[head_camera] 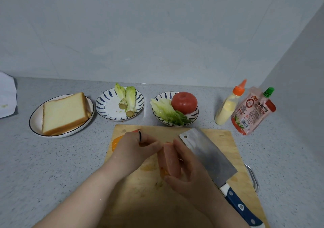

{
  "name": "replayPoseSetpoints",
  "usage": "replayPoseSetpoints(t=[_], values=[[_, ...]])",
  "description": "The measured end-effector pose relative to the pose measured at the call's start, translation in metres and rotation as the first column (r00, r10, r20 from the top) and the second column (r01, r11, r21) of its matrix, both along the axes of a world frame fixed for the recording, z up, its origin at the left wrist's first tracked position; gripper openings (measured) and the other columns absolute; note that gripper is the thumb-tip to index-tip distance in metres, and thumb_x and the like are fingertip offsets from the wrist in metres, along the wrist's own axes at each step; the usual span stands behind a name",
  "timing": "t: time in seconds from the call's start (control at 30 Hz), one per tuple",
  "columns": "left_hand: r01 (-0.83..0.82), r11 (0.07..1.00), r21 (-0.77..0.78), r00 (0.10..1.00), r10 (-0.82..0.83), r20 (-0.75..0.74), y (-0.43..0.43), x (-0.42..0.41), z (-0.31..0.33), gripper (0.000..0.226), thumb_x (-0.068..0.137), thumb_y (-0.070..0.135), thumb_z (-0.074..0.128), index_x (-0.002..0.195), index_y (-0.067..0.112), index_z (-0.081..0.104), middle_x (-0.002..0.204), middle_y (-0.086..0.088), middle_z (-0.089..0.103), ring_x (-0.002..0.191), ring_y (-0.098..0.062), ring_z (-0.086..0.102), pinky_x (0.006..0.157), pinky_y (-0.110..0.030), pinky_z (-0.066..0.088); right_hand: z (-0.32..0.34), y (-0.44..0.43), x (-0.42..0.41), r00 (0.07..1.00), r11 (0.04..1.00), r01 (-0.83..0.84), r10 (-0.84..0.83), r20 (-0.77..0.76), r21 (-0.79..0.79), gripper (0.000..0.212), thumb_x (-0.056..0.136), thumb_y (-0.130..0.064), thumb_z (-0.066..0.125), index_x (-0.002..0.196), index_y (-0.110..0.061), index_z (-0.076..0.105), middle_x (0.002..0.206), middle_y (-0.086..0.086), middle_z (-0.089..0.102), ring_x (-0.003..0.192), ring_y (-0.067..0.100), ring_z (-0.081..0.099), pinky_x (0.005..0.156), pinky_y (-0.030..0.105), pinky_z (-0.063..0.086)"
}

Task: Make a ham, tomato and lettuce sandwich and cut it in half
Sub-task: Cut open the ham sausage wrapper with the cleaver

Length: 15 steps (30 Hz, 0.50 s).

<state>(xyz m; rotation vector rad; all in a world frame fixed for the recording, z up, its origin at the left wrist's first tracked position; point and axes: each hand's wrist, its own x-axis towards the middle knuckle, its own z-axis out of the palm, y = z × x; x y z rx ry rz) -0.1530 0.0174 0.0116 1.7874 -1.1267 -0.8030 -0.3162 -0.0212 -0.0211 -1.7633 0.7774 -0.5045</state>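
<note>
A pink ham sausage [171, 159] is held above the wooden cutting board [226, 145]. My right hand [185, 173] grips it from the right side and below. My left hand [135, 148] pinches at its upper end, fingers curled; an orange wrapper piece [116, 142] shows under that hand. A cleaver [208, 156] with a blue handle lies flat on the board's right part. Behind the board stand a plate of bread slices [64, 113], a plate of lettuce stumps [127, 99], and a plate [158, 97] with lettuce leaves [168, 113] and a whole tomato [184, 102].
A yellow squeeze bottle [228, 105] with an orange cap and a red ketchup pouch [250, 112] stand at the back right near the side wall. A white bag [7, 96] lies at the far left. The grey counter meets walls behind and to the right.
</note>
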Motion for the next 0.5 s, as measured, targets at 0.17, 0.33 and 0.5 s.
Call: replayPoseSetpoints(t=[0.17,0.33,0.5], values=[[0.042,0.999,0.009,0.994,-0.041,-0.105,0.002,0.004,0.002,0.021,0.077,0.016,0.068,0.059,0.026,0.071,0.067,-0.007,0.07,0.063,-0.009,0.055,0.061,-0.02,0.042,0.001,0.0,-0.001,0.999,0.999,-0.031,0.031,-0.011,-0.01,0.075,0.077,-0.011,0.07,0.113,-0.052,0.019,0.122,-0.034,0.027,0.103,-0.034,0.033,0.082,-0.002,0.038],[0.05,0.999,-0.013,0.998,-0.051,-0.034,0.005,0.003,0.006,0.02,0.078,0.015,0.067,0.061,0.026,0.07,0.075,-0.019,0.069,0.064,-0.01,0.053,0.061,-0.016,0.04,0.004,0.002,-0.001,0.999,0.999,-0.04,0.04,-0.019,0.001,0.071,0.077,-0.012,0.069,0.112,-0.052,0.022,0.121,-0.035,0.028,0.101,-0.034,0.034,0.08,-0.003,0.037],[0.039,0.998,0.052,0.993,-0.044,0.109,0.007,-0.001,0.011,0.018,0.076,0.014,0.067,0.062,0.026,0.068,0.055,0.017,0.062,0.055,0.009,0.057,0.052,-0.002,0.041,0.007,0.005,-0.001,0.997,0.999,-0.038,0.036,-0.073,-0.025,0.073,0.077,-0.01,0.068,0.113,-0.05,0.018,0.119,-0.033,0.029,0.1,-0.028,0.036,0.079,-0.004,0.036]])
